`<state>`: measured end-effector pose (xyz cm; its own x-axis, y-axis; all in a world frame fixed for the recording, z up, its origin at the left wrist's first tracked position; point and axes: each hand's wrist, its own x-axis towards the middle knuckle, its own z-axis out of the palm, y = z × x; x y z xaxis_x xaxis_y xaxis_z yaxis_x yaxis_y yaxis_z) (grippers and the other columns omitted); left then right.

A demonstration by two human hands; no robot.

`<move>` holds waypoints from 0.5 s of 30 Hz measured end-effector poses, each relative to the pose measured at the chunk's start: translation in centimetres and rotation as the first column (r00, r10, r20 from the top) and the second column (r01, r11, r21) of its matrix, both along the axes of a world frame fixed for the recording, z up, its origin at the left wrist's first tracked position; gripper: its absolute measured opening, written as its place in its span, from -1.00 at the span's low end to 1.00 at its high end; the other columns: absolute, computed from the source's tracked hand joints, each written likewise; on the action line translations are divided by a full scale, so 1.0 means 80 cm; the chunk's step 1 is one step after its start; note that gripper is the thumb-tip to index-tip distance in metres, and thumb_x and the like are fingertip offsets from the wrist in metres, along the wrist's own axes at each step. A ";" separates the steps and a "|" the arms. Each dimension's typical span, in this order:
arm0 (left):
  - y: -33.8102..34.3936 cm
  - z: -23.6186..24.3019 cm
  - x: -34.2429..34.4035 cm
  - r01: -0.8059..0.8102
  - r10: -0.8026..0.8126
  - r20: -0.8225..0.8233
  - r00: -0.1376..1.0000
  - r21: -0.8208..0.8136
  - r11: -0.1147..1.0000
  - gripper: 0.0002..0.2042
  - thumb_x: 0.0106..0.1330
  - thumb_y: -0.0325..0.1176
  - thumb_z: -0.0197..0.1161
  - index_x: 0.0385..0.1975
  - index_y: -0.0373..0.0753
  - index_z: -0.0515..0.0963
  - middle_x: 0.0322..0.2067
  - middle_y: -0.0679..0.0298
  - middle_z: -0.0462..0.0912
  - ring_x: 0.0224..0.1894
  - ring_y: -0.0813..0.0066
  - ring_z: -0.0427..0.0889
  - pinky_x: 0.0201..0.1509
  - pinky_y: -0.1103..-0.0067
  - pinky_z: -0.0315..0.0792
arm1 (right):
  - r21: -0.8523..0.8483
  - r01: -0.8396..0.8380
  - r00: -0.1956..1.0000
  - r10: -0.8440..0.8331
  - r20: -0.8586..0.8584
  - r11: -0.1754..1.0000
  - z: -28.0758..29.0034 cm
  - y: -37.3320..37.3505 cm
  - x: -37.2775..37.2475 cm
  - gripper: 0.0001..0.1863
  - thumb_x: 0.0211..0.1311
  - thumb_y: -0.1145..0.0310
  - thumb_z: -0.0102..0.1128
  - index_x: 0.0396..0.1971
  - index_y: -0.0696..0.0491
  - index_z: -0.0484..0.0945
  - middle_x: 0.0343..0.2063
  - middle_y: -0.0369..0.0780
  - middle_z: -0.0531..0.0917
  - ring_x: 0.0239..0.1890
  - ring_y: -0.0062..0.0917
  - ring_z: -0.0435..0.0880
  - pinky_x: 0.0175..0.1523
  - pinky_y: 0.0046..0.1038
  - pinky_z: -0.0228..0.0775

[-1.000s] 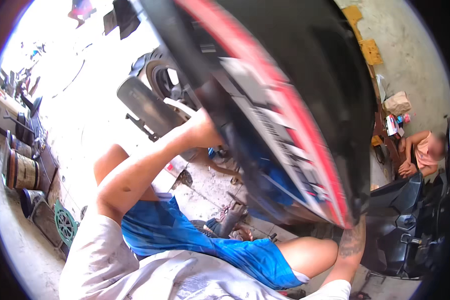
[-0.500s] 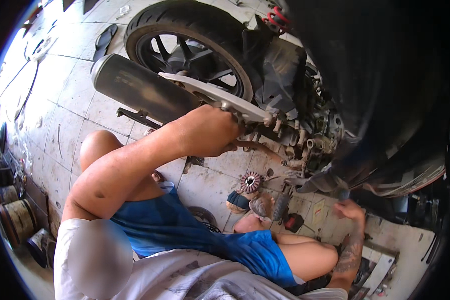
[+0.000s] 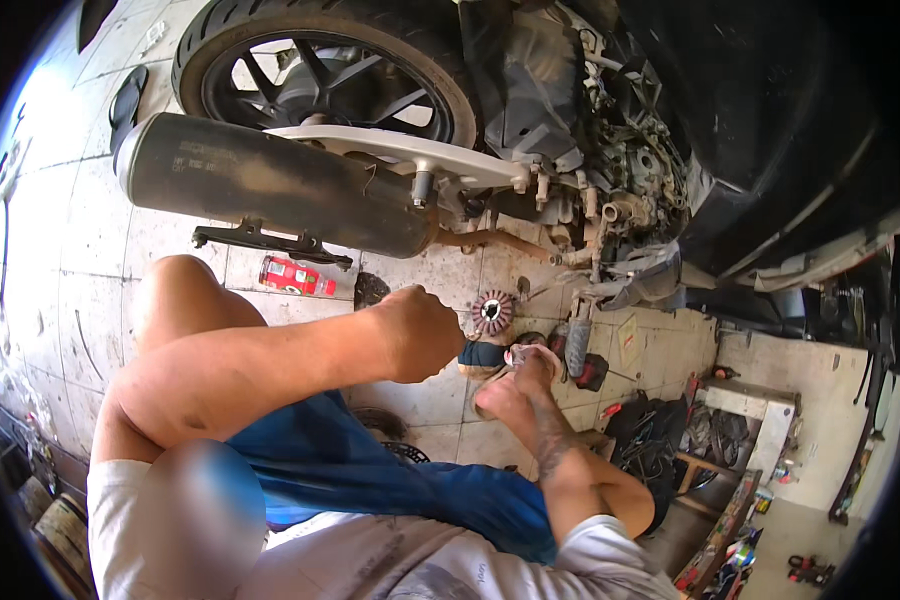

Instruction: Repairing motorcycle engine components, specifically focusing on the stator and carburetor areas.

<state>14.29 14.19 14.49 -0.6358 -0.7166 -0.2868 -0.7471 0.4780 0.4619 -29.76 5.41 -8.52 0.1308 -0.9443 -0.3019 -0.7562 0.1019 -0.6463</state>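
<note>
I crouch beside a motorcycle with its engine (image 3: 625, 190) laid bare. My left hand (image 3: 422, 335) hangs as a closed fist just below the dark exhaust muffler (image 3: 270, 185), and nothing shows in it. A round ribbed metal part (image 3: 492, 311) lies on the floor tiles right of that fist. My right hand (image 3: 532, 368), on a tattooed forearm, reaches down to small parts on the floor beside a dark cylinder (image 3: 577, 347). Its fingertips touch a pale piece, and their grip is hidden.
The rear wheel (image 3: 320, 70) stands behind the muffler. A red can (image 3: 295, 275) lies on the tiles under the muffler bracket. Black body panels (image 3: 770, 130) overhang at the upper right. Tools and clutter fill a low stand (image 3: 750, 420) at the right.
My left hand has come off the pale swingarm and dropped toward the floor. My right hand has swung in from the right to the small parts. The view has tilted down.
</note>
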 end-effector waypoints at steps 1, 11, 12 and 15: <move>0.012 -0.002 0.000 -0.021 0.021 0.043 0.999 0.002 1.000 -0.64 0.17 -0.11 0.35 -0.22 -0.28 0.59 -0.27 0.12 0.68 -0.18 0.12 0.69 -0.05 0.30 0.52 | 0.021 0.001 1.000 -0.001 0.009 1.000 0.014 0.009 0.028 -0.71 0.28 0.26 0.21 -0.08 0.09 0.58 -0.27 -0.01 0.70 -0.18 -0.34 0.70 -0.07 -0.30 0.53; 0.012 -0.053 -0.044 -0.295 0.389 -0.564 0.728 0.255 0.921 -0.02 0.21 0.26 0.22 0.38 -0.35 -0.05 0.39 -0.25 0.00 0.17 -0.36 0.41 0.22 0.16 0.39 | 0.421 -0.419 0.234 -0.352 0.906 0.805 0.206 0.097 0.271 -0.31 0.38 -0.14 -0.07 0.37 -0.06 0.18 0.34 -0.25 0.28 0.39 -0.41 0.23 0.42 -0.18 0.17; 0.007 -0.063 -0.037 -0.495 0.559 -0.549 0.622 0.278 0.824 -0.18 0.25 0.15 0.23 0.31 -0.34 0.11 0.24 -0.24 0.22 0.11 -0.26 0.48 0.16 0.22 0.44 | 0.526 -0.260 0.178 -0.496 0.850 0.810 0.215 0.110 0.322 -0.29 0.39 -0.14 -0.09 0.41 -0.07 0.11 0.38 -0.30 0.22 0.40 -0.42 0.20 0.45 -0.19 0.09; -0.025 -0.100 -0.005 -0.707 0.790 -0.544 0.285 0.437 0.556 -0.56 0.34 -0.08 0.19 0.02 -0.33 0.48 -0.24 -0.06 0.64 -0.10 -0.04 0.66 -0.03 0.34 0.52 | 0.423 -0.334 0.187 -0.381 0.905 0.842 0.199 0.148 0.393 -0.38 0.53 -0.05 -0.30 0.44 -0.04 0.04 0.39 -0.32 0.20 0.45 -0.48 0.06 0.48 -0.12 -0.15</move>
